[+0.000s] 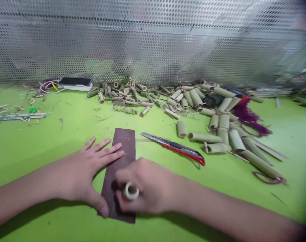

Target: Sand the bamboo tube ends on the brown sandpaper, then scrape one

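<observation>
My left hand [88, 166] lies flat with fingers spread on the left edge of a dark brown sheet of sandpaper [125, 143] on the green table. My right hand [147, 186] is closed round a short hollow bamboo tube [130, 191], whose open end faces the camera; the tube is held down against the sheet. The hand is slightly blurred.
A red and black utility knife [176, 148] with its blade out lies right of the sheet. Several cut bamboo tubes [225, 134] are piled at the right and back. A phone [74, 81] with cables lies at the back left. A perforated metal screen [153, 40] closes the back.
</observation>
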A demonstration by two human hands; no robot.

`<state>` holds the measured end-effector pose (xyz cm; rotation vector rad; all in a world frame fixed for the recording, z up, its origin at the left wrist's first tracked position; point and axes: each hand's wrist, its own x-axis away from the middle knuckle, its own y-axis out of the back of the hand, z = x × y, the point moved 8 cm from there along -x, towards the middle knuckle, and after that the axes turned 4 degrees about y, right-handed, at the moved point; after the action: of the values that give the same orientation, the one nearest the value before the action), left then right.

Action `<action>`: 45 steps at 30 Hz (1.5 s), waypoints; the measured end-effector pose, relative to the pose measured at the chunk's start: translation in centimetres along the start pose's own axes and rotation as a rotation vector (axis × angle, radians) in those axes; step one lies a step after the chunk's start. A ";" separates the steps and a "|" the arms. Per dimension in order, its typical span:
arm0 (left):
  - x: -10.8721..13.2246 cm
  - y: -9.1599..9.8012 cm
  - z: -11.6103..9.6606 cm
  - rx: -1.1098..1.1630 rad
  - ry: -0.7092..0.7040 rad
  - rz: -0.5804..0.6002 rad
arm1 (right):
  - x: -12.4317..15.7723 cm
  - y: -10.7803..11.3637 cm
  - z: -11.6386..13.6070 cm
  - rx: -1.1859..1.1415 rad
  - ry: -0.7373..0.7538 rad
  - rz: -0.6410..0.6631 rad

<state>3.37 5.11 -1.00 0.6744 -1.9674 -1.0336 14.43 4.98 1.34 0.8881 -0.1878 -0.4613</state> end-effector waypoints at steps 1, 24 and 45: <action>0.0 0.0 0.0 0.003 0.004 0.006 | 0.0 0.4 -0.6 0.011 -0.070 -0.033; -0.2 -0.2 -0.4 0.006 -0.006 -0.026 | 0.3 0.0 0.1 -0.087 0.037 -0.040; -0.1 -0.1 -0.5 0.006 -0.002 -0.016 | 0.0 0.3 -0.1 0.023 -0.052 -0.047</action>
<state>3.85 4.93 -0.91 0.6933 -1.9709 -1.0386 14.52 5.20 1.48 0.9053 -0.2204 -0.5267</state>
